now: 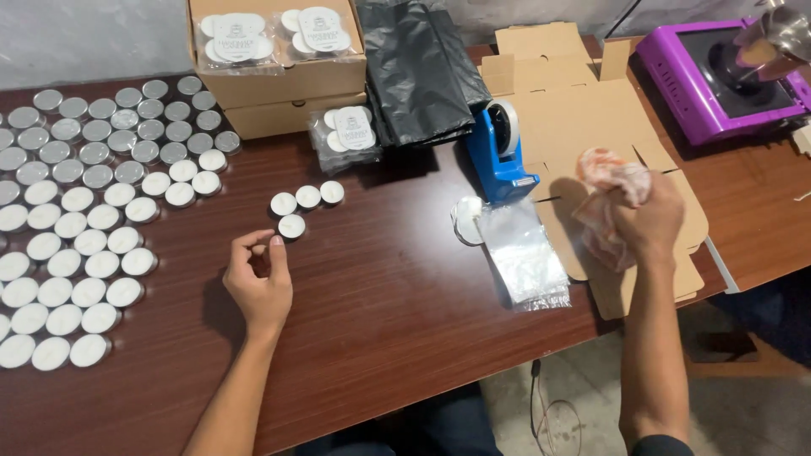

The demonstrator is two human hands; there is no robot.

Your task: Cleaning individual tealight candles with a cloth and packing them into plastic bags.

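The left hand (260, 283) rests on the dark wooden table (380, 304), its fingers curled loosely inward and holding nothing, thumb and forefinger close but with a small gap between them. Just beyond its fingertips sit four loose tealight candles (302, 206), three in a short row and one in front, nearest the hand. The right hand (646, 221) is closed around a crumpled white and orange cloth (610, 187), which it holds above a flattened cardboard box (583, 127); whether the cloth touches the cardboard is hard to tell from this angle. Taking the blue tape dispenser (498, 156) as the marker: the cloth and the right hand lie to its right, the four candles well to its left, and a stack of clear plastic bags (524, 253) just in front of it, beside a small packed candle bag (466, 218). Behind the dispenser lies a folded black plastic sheet (418, 72), and left of that a pair of closed cardboard boxes (279, 80) with packed candle bags on top. Far left of the dispenser, a large field of tealights (80, 219) covers the table. Far right stands a purple portable stove (718, 76).
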